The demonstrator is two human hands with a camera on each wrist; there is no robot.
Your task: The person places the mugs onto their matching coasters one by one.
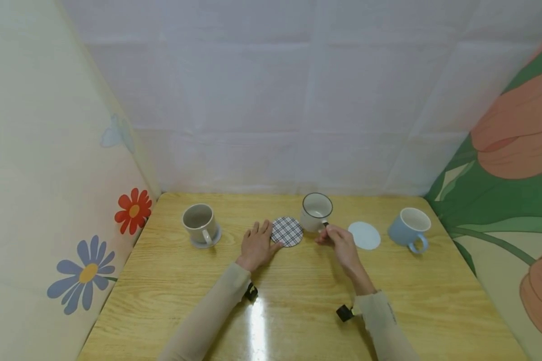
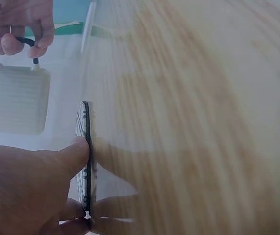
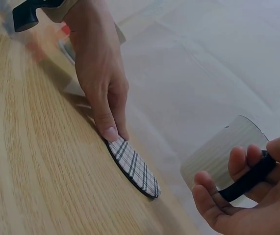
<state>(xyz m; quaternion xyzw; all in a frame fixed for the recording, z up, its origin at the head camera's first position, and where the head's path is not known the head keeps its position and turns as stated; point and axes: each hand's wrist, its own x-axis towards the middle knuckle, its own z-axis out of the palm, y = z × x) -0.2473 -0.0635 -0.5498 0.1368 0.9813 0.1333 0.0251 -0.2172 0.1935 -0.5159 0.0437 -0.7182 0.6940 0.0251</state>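
Note:
My right hand (image 1: 343, 245) grips the black handle (image 3: 247, 182) of a white mug (image 1: 313, 213) with a dark rim. The mug is upright, close over the table, just right of a round plaid coaster (image 1: 287, 232). Its ribbed side and small printed word show in the left wrist view. At the coaster's left edge lies my left hand (image 1: 257, 245), fingers extended, the thumb (image 2: 78, 152) touching the rim. The coaster lies flat with a dark underside, and nothing stands on it.
At the left a grey-beige mug (image 1: 199, 223) stands on a grey coaster (image 1: 218, 235). To the right lie a pale round coaster (image 1: 364, 235) and, beyond it, a light blue mug (image 1: 406, 230). A white cloth wall (image 1: 271, 125) closes off the table's (image 1: 307, 291) back.

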